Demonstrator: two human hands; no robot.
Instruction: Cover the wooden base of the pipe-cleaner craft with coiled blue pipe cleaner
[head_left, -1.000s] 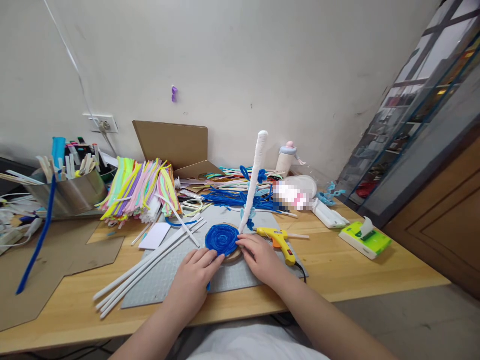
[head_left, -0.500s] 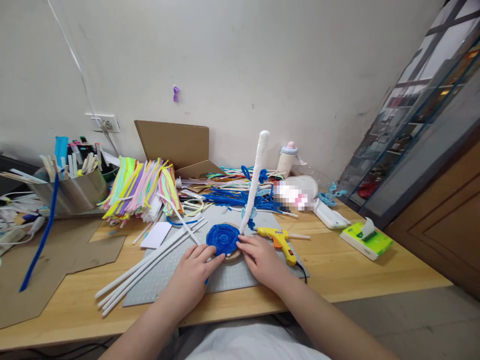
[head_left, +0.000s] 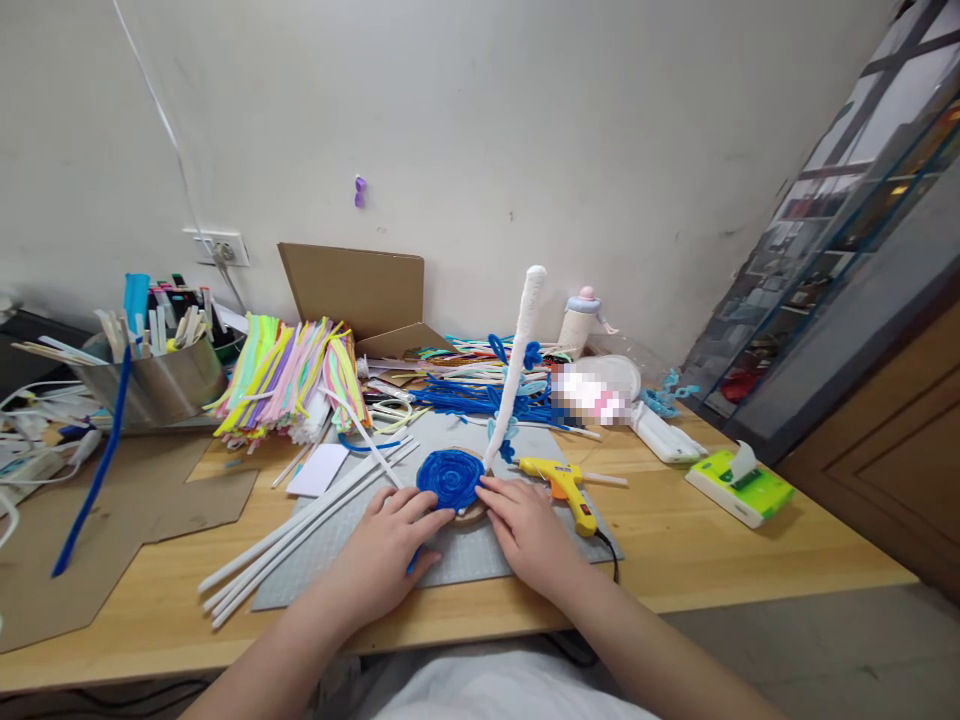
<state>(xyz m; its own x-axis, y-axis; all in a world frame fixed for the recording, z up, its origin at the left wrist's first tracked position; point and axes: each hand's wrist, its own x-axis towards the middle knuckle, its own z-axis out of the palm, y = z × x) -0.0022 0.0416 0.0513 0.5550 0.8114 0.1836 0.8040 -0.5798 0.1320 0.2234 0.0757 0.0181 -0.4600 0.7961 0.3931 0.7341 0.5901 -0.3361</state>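
A blue coiled disc [head_left: 450, 479] lies on a round wooden base [head_left: 471, 517] on the grey cutting mat [head_left: 315, 565]. From the base's right side rises a white fuzzy post [head_left: 516, 370], leaning right, with blue loops beside it. My left hand [head_left: 390, 545] rests at the disc's lower left edge, its fingers apart; a bit of blue shows under its thumb. My right hand [head_left: 529, 525] touches the disc's right edge near the foot of the post, fingers stretched out. Right of it lies a yellow glue gun [head_left: 570, 487].
White sticks [head_left: 300, 530] lie left of my left hand. Colourful pipe cleaners [head_left: 292, 385], a metal tin [head_left: 161, 385] and cardboard [head_left: 352, 290] stand behind. At the right are a white device [head_left: 667, 437] and a green tissue pack [head_left: 739, 487].
The whole view has shifted slightly. My left thumb has moved away from the fingers, toward the table's front edge. My right hand stays at the disc's edge.
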